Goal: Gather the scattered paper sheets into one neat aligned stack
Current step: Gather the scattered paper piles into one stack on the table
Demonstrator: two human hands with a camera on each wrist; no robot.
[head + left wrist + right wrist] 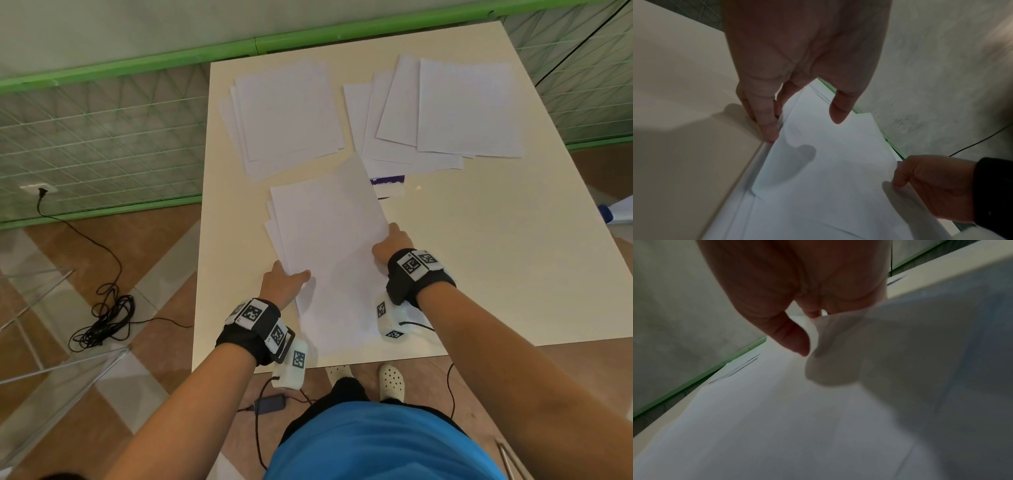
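Currently the near sheets (329,246) are lying on the table (479,257), long axis pointing away from the person. The right hand (392,245) is pinching their right edge and lifting it; the left hand (284,282) is gripping the left edge. Two more piles (287,116) are waiting beyond, nearer neither hand.

A coiled black cable (102,315) lies on the floor beside the table (479,257), near what may be a phone (270,403).

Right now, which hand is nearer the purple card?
Right. The right hand grips the near stack's right edge, just below the purple card. The left hand is at the stack's left edge, farther away.
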